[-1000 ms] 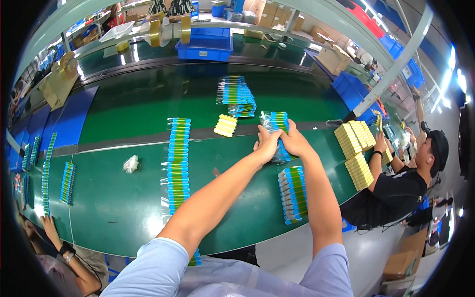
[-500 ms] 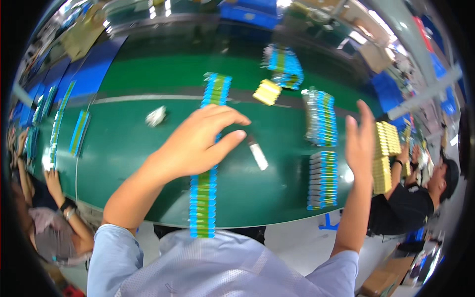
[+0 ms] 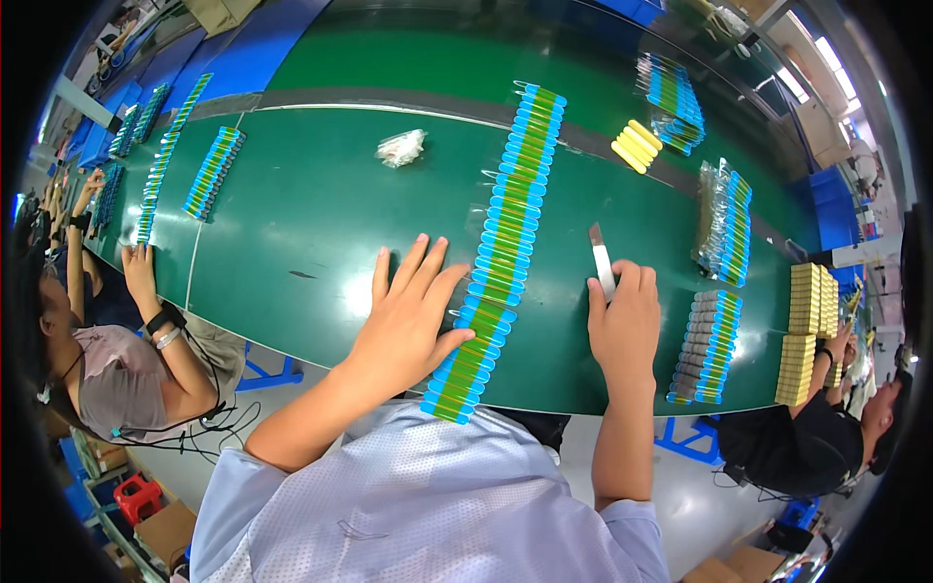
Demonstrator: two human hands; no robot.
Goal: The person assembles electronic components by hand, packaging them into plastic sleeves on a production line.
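A long overlapping row of slim blue-ended packets with a green middle band (image 3: 509, 228) runs from the far side of the table to its near edge, over my lap. My left hand (image 3: 406, 316) lies beside the row's near half, fingers spread, with its thumb and index finger at the row's left edge. To the right of the row, my right hand (image 3: 627, 325) has its thumb and fingers round the white handle of a small knife (image 3: 603, 270). The knife's dark blade points away from me. The palm side of my right hand is hidden.
Yellow sticks (image 3: 637, 146) lie beyond the row, near a wrapped packet bundle (image 3: 675, 102). Packet stacks (image 3: 708, 345) and yellow stacks (image 3: 799, 369) stand at right. Crumpled clear plastic (image 3: 401, 148) lies far left of the row. Co-workers sit on both sides.
My right hand has come down from the right and closed on the knife, which lay loose. My left hand has moved from above the row to its left side. The view has shifted.
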